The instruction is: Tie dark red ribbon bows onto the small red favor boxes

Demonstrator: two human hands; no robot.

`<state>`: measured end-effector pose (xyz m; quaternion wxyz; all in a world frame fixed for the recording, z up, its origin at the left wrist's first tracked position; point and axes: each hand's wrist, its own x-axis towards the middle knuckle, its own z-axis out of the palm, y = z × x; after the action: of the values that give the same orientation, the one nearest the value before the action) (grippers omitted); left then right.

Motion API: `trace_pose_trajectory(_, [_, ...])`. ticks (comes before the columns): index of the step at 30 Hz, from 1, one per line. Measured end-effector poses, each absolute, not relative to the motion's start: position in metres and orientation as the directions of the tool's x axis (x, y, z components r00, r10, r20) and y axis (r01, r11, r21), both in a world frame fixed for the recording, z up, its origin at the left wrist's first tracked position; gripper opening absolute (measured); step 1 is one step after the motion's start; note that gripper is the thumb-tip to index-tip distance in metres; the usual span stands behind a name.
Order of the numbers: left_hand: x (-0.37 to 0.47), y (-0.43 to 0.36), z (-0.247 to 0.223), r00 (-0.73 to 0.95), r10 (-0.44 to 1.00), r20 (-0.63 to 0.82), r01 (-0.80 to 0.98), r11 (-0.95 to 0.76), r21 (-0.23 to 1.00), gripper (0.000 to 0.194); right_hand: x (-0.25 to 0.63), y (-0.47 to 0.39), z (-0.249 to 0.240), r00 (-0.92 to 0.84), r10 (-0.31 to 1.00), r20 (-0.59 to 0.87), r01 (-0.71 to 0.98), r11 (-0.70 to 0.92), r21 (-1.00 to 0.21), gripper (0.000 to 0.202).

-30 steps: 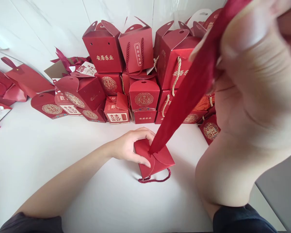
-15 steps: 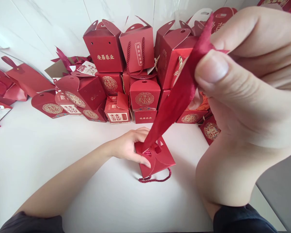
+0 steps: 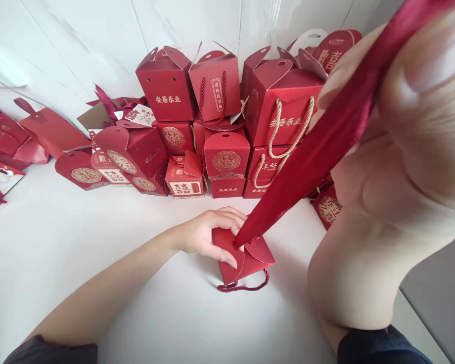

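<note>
A small red gift box (image 3: 231, 270) sits on the white tabletop at the centre, its top flaps folded down. From its front side hangs a dark red twisted cord handle (image 3: 246, 289). My left hand (image 3: 212, 235) grips the box from the left, with the thumb on its top and the other fingers along the far side. A wide dark red satin ribbon (image 3: 299, 172) comes out of a hole in the top and runs taut up to the right. Its upper part is pinched in my right hand (image 3: 413, 116), large and close to the camera.
Along the tiled wall stand stacked red boxes (image 3: 227, 154), some with gold cord handles. A box of ribbons (image 3: 109, 106) is at the back left. More red packages (image 3: 2, 131) lie at the far left, beside a card with a picture (image 3: 0, 177).
My right hand has moved up and to the right, nearer the camera, drawing the ribbon further out and tighter. The ribbon loop on the box top has gone. My left hand stays on the box.
</note>
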<state>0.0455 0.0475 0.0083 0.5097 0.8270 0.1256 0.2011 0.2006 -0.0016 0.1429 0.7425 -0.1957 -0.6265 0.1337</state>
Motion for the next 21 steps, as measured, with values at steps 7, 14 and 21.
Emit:
trace_pose_trajectory(7, [0.045, 0.053, -0.005, 0.898, 0.388, 0.206, -0.045, -0.384, 0.922, 0.016, 0.220, 0.018, 0.137, 0.108, 0.449, 0.887, -0.053, 0.894, -0.446, 0.027])
trace_pose_trajectory(14, [0.045, 0.059, -0.002, 0.903, 0.385, 0.188, -0.034, -0.374, 0.927, 0.014, 0.237, 0.023, 0.128, 0.057, 0.583, 0.810, -0.084, 0.812, -0.578, 0.022])
trace_pose_trajectory(21, [0.043, 0.060, -0.003, 0.903, 0.400, 0.155, -0.018, -0.324, 0.946, 0.019, 0.234, 0.015, 0.130, 0.058, 0.602, 0.797, -0.043, 0.799, -0.600, 0.028])
